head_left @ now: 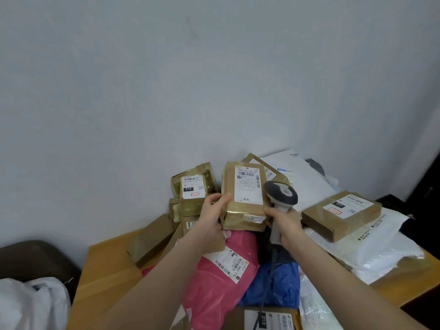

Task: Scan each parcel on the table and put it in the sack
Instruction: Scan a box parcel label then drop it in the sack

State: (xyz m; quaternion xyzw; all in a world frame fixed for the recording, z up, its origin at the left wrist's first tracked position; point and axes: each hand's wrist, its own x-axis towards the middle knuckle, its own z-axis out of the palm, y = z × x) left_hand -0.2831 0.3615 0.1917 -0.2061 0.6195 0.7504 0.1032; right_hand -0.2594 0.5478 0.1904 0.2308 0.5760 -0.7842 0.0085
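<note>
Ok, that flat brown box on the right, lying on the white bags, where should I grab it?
Grip the box by its near long side, probably from the front: thumb on the labelled top, fingers under the bottom edge. It lies flat and thin, label up, and the soft white bags beneath should give.

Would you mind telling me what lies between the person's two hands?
In the head view, a taped brown parcel, label facing the camera: the left hand grips its left edge, the right hand holds a scanner beside its right edge.

Pink mailer [214,279], blue bag [278,287], tan box [340,215]
</note>
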